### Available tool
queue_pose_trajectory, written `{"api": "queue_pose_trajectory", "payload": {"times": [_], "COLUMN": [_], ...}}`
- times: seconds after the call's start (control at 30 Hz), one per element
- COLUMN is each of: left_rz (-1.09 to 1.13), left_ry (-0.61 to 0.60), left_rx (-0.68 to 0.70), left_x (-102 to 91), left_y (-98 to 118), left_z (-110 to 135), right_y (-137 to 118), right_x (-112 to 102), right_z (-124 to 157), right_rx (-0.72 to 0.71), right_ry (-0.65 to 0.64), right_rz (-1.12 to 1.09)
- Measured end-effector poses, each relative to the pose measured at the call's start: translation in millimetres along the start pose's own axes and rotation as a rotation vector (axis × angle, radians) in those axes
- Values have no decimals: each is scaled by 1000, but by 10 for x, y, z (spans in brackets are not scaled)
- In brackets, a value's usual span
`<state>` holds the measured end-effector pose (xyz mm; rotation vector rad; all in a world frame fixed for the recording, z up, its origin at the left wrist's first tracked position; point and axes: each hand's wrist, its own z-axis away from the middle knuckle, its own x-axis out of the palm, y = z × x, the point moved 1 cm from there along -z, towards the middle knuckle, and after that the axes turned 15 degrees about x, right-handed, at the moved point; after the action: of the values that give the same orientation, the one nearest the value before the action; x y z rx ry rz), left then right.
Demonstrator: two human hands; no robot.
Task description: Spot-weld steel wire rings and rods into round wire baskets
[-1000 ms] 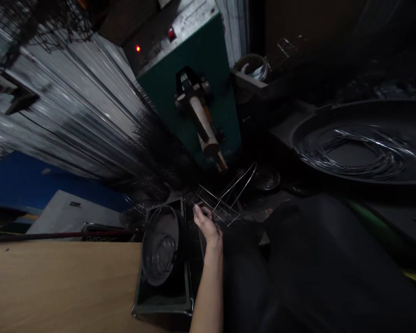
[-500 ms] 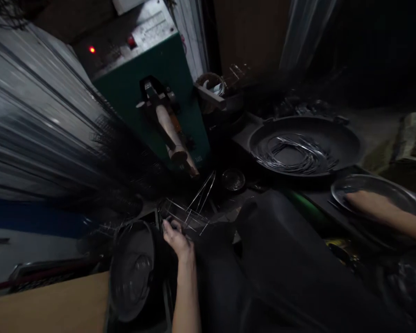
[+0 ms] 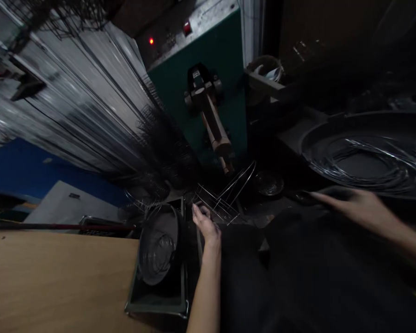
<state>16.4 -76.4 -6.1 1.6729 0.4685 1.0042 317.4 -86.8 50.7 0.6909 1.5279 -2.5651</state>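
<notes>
My left hand (image 3: 206, 224) is closed at the near left corner of a small wire rack (image 3: 217, 203), its fingers curled on the thin rods. The rack has a grid base and a tall bent wire loop rising at its right. It sits just below the copper-coloured electrode arms (image 3: 217, 134) of a green machine (image 3: 229, 60). My right hand (image 3: 362, 210) is over my dark-clothed lap, pointing left towards a small round dish (image 3: 268, 182). Its fingers are dark and smeared by motion, so whether it holds anything is unclear.
A large dark pan (image 3: 312, 148) with coiled loose wires (image 3: 364, 169) stands at right. Lower left, a black round tub (image 3: 159, 208) holding wire rings rests on a metal-edged box (image 3: 156, 307) beside a wooden board (image 3: 55, 277). A red light (image 3: 151, 41) glows on the machine.
My right hand has left the shallow metal bowl at the right and moved left towards the rack. The view has turned right. My left hand stays at the wire rack.
</notes>
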Motion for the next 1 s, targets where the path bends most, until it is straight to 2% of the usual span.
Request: {"api": "queue_pose_trajectory", "payload": {"times": [0.1, 0.17, 0.23, 0.3, 0.43, 0.6, 0.77, 1.0], "left_rz": [-20, -26, -40, -64, -89, -82, -73, -167], "left_ry": [-6, 6, 36, 91, 189, 134, 131, 139], "left_rx": [-5, -18, -49, -109, -186, -171, -192, -223], "left_x": [8, -4, -22, -37, -31, -16, -28, 23], "left_y": [14, 7, -9, -27, -48, -99, -146, -36], "left_z": [3, -11, -38, -69, -120, -157, -171, -187], "right_y": [-313, -498, -614, -662, -675, -731, -719, -702], "right_x": [536, 846, 1062, 1186, 1285, 1331, 1393, 1448], "right_z": [-73, -47, -13, 2, -2, 54, 59, 30], "right_rx": [127, 176, 227, 266, 314, 382, 405, 395], "right_ry": [-233, -319, -364, -405, -466, -428, -405, -383], "right_rz": [-228, -420, -552, -635, -785, -851, -847, -865]}}
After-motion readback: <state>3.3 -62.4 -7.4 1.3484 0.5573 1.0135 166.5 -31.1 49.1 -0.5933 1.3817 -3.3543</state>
